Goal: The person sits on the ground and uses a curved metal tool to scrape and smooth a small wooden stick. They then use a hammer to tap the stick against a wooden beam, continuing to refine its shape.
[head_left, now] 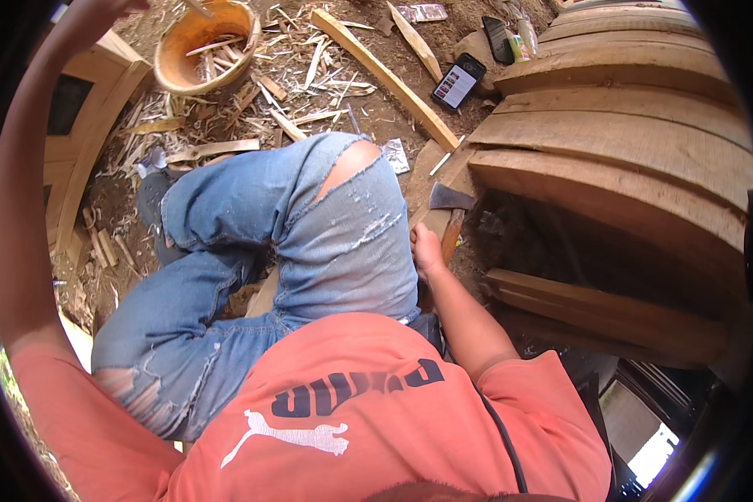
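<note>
My left arm is raised along the left edge, and my left hand [113, 6] is at the top left, its fingers mostly cut off by the frame. My right hand [427, 249] is closed low beside my right knee; whatever may be inside its fingers is hidden. Close to it lies a hatchet [452, 198], its dark metal head just beyond the fist. Its wooden handle [453, 235] runs down behind my forearm. A flat wooden board [431, 219] passes under the hatchet head, near my knuckles.
An orange bucket [164, 60] holding wood pieces stands at the upper left, among shavings. A long wooden batten [389, 79] lies on the ground near a lit phone [459, 82]. Stacked curved planks [611, 138] fill the right side; a wooden frame [100, 100] stands left.
</note>
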